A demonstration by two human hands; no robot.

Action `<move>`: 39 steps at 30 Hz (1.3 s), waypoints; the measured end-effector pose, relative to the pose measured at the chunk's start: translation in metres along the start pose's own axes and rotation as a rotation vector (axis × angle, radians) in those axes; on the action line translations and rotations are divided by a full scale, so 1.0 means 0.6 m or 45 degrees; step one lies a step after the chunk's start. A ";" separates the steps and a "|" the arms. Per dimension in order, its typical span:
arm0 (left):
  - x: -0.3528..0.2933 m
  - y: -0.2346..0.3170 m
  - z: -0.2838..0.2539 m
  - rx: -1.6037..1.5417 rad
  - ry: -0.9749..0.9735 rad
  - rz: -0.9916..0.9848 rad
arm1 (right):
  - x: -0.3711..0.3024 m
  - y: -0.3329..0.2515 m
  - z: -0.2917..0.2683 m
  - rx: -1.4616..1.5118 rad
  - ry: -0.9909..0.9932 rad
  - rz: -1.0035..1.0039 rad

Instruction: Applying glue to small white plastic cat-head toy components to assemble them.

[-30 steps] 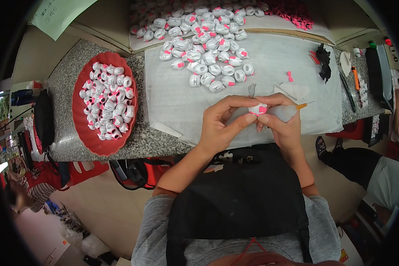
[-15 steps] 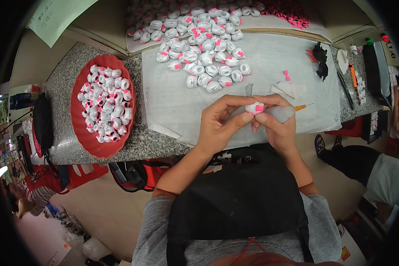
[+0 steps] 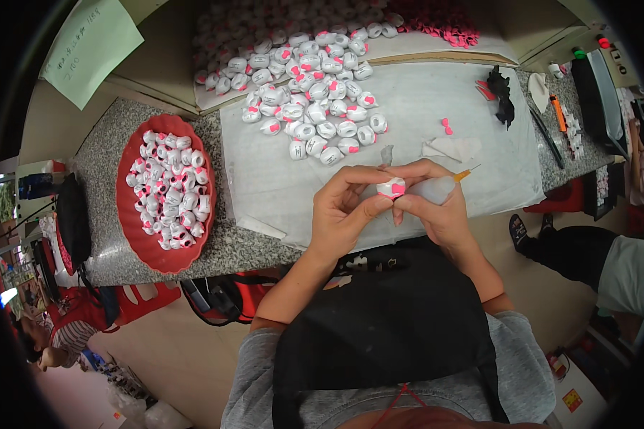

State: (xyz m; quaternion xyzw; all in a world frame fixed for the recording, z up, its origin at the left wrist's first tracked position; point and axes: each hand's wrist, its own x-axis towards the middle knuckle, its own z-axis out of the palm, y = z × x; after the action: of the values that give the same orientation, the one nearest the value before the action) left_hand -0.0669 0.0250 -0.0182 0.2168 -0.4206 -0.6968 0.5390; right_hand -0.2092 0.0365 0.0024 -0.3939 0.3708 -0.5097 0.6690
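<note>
Left hand (image 3: 338, 213) and right hand (image 3: 444, 213) are still pinching the small, rounded white-and-pink piece (image 3: 390, 189), right of the red scalloped tray (image 3: 169, 265), the right also cradling a translucent, orange-tipped plastic bottle (image 3: 436, 189), so handling of that piece is continuing.

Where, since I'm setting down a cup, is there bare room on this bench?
The white sheet has bare patches: one between the red tray and left hand, beyond a paper strip; another between the white pieces and pink bow. The tray and the sheet's upper middle, where those pieces heap, are crowded.
</note>
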 end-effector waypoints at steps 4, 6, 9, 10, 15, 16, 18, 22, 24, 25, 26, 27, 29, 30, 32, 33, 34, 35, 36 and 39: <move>-0.013 0.006 0.006 0.208 0.079 -0.018 | -0.008 0.005 0.006 -0.031 0.055 -0.034; -0.015 -0.004 0.004 0.201 0.049 -0.007 | -0.008 0.004 0.002 -0.051 0.063 0.005; -0.021 -0.007 0.012 0.251 0.019 -0.050 | -0.020 0.002 -0.002 -0.011 0.060 -0.005; -0.025 -0.005 0.015 0.269 0.010 -0.021 | -0.023 0.000 0.000 -0.012 0.038 -0.033; -0.036 -0.009 0.016 0.343 0.063 0.108 | -0.024 0.008 0.005 -0.040 0.024 -0.098; -0.037 -0.006 0.021 0.346 0.083 0.108 | -0.024 0.010 0.006 -0.037 0.011 -0.084; -0.026 0.002 0.029 0.393 0.143 0.111 | -0.018 0.011 0.006 0.019 0.060 -0.091; -0.025 0.059 0.001 1.070 0.276 0.577 | -0.016 -0.012 0.021 -0.005 0.077 -0.057; -0.034 0.109 -0.044 1.284 0.641 0.779 | -0.008 -0.015 0.005 -0.164 0.015 -0.089; -0.040 0.140 -0.066 1.419 0.743 0.854 | -0.011 -0.018 -0.006 -0.158 0.056 -0.074; -0.053 0.170 -0.093 1.896 0.891 0.836 | -0.012 -0.012 -0.020 -0.127 0.112 -0.092; -0.058 0.195 -0.097 2.128 1.063 0.857 | -0.014 -0.013 -0.027 -0.103 0.153 -0.117; -0.051 0.196 -0.084 2.097 1.124 0.839 | -0.020 -0.001 -0.048 -0.132 0.234 -0.207; -0.040 0.183 -0.074 2.048 0.852 0.734 | -0.025 -0.003 -0.061 -0.105 0.249 -0.248; -0.006 0.151 -0.045 1.962 0.296 0.581 | -0.034 -0.011 -0.072 -0.141 0.273 -0.295; 0.016 0.130 -0.024 1.928 0.010 0.540 | -0.036 -0.015 -0.074 -0.151 0.279 -0.288; 0.036 0.108 -0.006 1.919 -0.122 0.577 | -0.039 -0.020 -0.075 -0.123 0.264 -0.317; 0.058 0.086 0.008 1.901 -0.255 0.617 | -0.040 -0.025 -0.080 -0.099 0.254 -0.349; 0.076 0.072 0.016 1.886 -0.245 0.618 | -0.042 -0.031 -0.083 -0.116 0.253 -0.342; 0.119 0.040 0.030 2.136 -0.390 0.439 | -0.049 -0.042 -0.100 -0.138 0.390 -0.371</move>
State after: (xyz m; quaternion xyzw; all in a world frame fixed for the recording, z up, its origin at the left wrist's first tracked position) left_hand -0.0901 -0.0366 0.0223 0.3794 -0.8902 -0.0869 0.2367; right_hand -0.2790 0.0516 0.0028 -0.3969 0.4342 -0.6340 0.5020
